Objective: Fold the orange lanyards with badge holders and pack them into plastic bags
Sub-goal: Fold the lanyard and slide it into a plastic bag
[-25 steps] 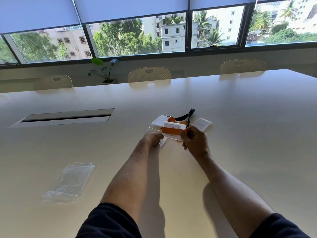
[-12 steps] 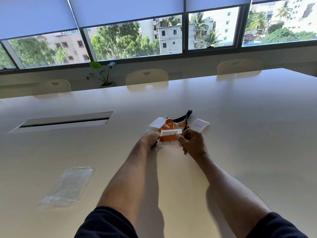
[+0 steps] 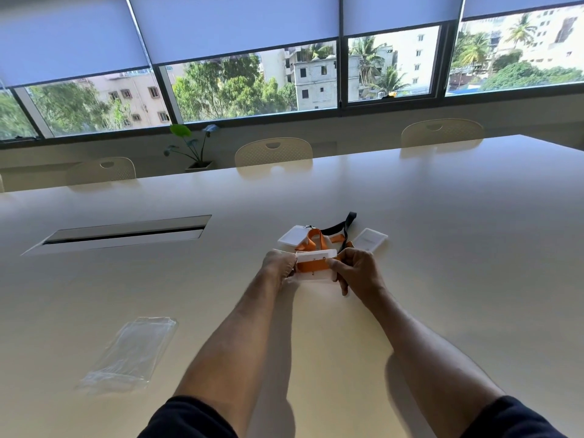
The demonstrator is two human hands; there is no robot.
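A folded orange lanyard with its white badge holder (image 3: 314, 263) sits between my two hands, inside or against a thin clear plastic bag whose edge I can barely make out. My left hand (image 3: 279, 270) pinches its left side and my right hand (image 3: 357, 273) grips its right side. Just beyond lie more orange lanyard loops (image 3: 313, 243), a black strap (image 3: 343, 226) and two more white badge holders (image 3: 292, 235) (image 3: 369, 240) on the cream table (image 3: 442, 248).
A stack of clear plastic bags (image 3: 129, 352) lies on the table to my near left. A long cable slot (image 3: 126, 232) is set into the table at the left. Cream chairs (image 3: 273, 151) and a potted plant (image 3: 192, 147) stand along the far edge under the windows.
The lanyard bundle has come down from a raised position to just above the table between my hands. My hands stayed on its two sides.
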